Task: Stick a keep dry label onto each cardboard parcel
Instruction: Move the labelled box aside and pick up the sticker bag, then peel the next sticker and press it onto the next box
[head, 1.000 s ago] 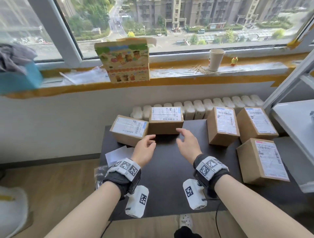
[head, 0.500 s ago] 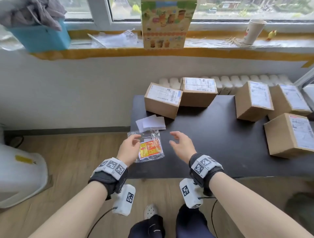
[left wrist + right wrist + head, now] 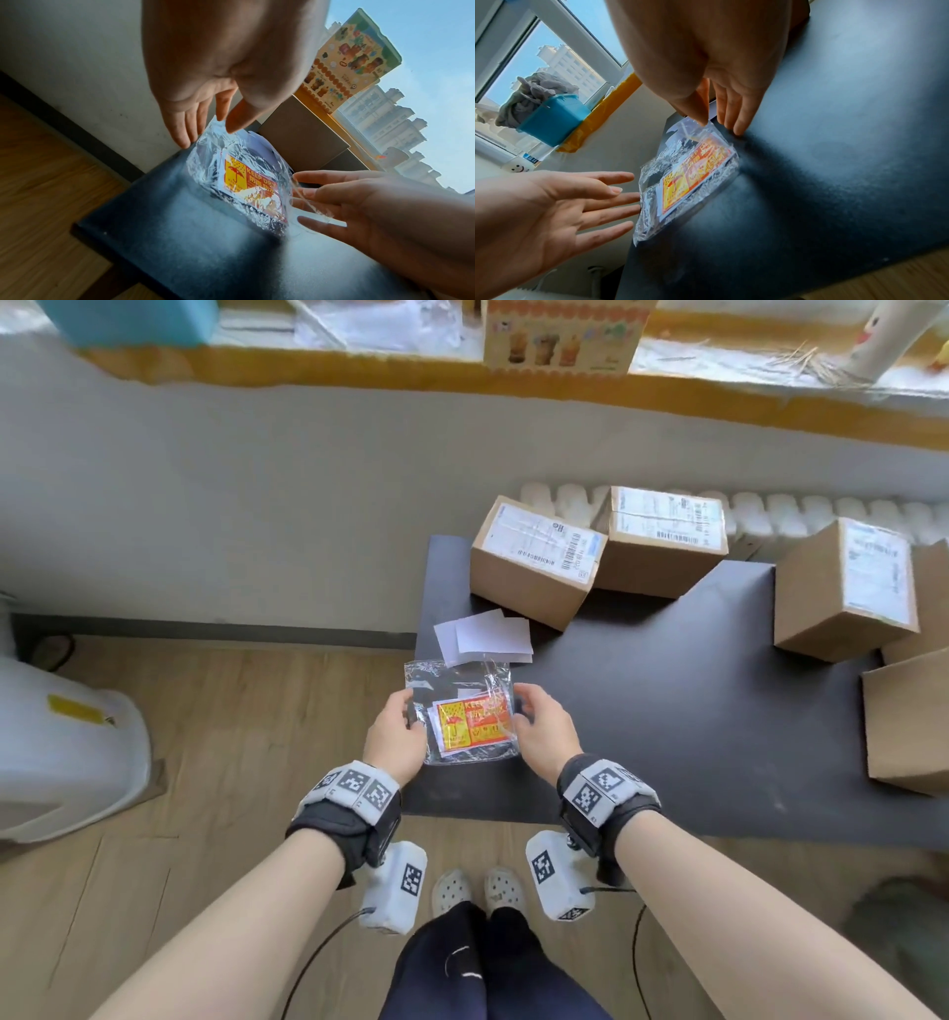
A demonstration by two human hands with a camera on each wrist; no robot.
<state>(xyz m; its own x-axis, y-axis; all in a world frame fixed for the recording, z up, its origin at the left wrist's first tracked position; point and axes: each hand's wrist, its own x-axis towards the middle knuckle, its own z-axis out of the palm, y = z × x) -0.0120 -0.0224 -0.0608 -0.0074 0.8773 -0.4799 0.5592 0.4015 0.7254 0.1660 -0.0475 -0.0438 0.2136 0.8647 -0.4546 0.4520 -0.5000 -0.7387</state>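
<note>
A clear plastic bag (image 3: 464,716) of red-and-yellow keep dry labels (image 3: 244,178) lies on the front left corner of the black table (image 3: 667,711). My left hand (image 3: 398,737) is at the bag's left edge, with straight, spread fingers (image 3: 618,200) touching it. On the bag's right edge, my right hand (image 3: 539,731) is also spread, and its thumb tip (image 3: 702,119) rests on a corner of the bag (image 3: 687,178). Brown cardboard parcels with white shipping labels stand at the back (image 3: 534,562) (image 3: 667,541) and on the right (image 3: 847,588).
Loose white paper slips (image 3: 482,636) lie just beyond the bag. Another parcel (image 3: 909,721) sits at the table's right edge. A colourful box (image 3: 560,336) and a blue bin (image 3: 552,119) stand on the window sill. A white container (image 3: 61,752) is on the wooden floor at left.
Both hands came back from the far parcels to the table's front left corner and closed in on the label bag. The head view tipped downward.
</note>
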